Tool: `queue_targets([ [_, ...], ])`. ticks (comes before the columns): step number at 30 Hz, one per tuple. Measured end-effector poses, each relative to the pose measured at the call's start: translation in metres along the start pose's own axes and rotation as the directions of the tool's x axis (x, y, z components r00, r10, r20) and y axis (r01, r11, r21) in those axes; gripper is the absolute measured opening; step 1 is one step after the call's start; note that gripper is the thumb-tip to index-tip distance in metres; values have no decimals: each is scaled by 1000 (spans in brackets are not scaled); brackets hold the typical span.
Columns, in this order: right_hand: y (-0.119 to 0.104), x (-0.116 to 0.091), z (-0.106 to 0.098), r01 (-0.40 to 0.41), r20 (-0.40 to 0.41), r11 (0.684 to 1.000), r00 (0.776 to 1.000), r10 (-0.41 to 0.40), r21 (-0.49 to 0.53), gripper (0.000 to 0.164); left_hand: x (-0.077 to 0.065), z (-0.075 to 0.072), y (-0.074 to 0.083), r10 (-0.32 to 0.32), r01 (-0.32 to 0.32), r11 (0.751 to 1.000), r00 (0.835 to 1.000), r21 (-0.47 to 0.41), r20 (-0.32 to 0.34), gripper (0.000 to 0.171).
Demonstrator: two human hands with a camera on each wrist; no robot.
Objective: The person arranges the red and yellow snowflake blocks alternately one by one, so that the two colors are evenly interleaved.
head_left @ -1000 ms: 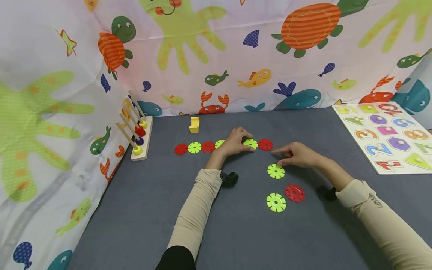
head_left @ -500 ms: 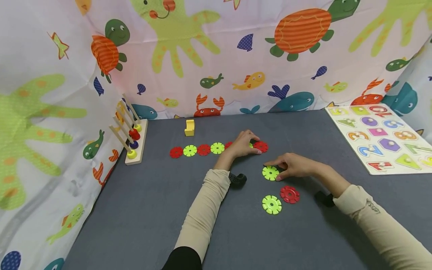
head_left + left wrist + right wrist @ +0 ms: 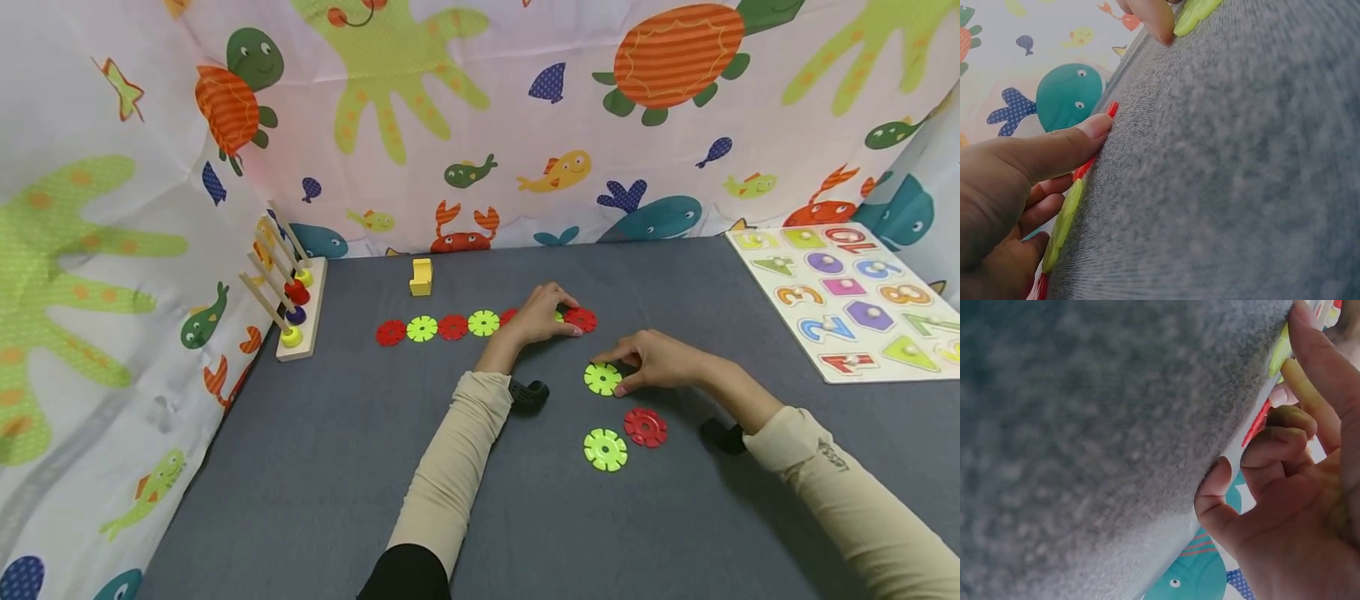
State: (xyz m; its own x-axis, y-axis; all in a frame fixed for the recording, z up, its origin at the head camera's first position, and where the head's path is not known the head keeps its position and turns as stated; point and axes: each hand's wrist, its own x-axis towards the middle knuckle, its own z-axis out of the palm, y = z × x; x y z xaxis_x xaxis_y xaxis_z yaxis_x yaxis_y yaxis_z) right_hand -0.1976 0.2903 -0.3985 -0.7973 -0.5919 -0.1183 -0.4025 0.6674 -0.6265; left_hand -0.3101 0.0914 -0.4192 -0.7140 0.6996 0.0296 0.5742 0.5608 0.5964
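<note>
A row of flat notched plastic discs, red and light green in turn, lies on the grey cloth; one green disc (image 3: pixel 483 323) shows mid-row. My left hand (image 3: pixel 534 318) rests over the row's right part and hides some of it. Its thumb and fingers hold the red end disc (image 3: pixel 581 319) by the edges, as the left wrist view also shows. My right hand (image 3: pixel 660 360) pinches a separate green disc (image 3: pixel 602 379) between thumb and index finger, flat on the cloth. Nearer to me lie a loose red disc (image 3: pixel 646 427) and another green disc (image 3: pixel 605 450).
A wooden peg stand (image 3: pixel 303 321) with coloured rings stands at the left by the curtain. Beyond the row is a small yellow block (image 3: pixel 422 277). A number and shape puzzle board (image 3: pixel 855 304) lies at the right. A printed curtain (image 3: pixel 420 200) closes the back.
My left hand has slid right along the row to the red end disc. The right hand has come back toward me and taken the separate green disc between thumb and finger. The head view shifted slightly.
</note>
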Motion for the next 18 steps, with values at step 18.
queue_targets([
  [18, 14, -3, -15, -68, -200, 997, 978, 62, -23, 41, 1, -1, -2, -5, 5, 1000, 1000, -4, 3, 43],
])
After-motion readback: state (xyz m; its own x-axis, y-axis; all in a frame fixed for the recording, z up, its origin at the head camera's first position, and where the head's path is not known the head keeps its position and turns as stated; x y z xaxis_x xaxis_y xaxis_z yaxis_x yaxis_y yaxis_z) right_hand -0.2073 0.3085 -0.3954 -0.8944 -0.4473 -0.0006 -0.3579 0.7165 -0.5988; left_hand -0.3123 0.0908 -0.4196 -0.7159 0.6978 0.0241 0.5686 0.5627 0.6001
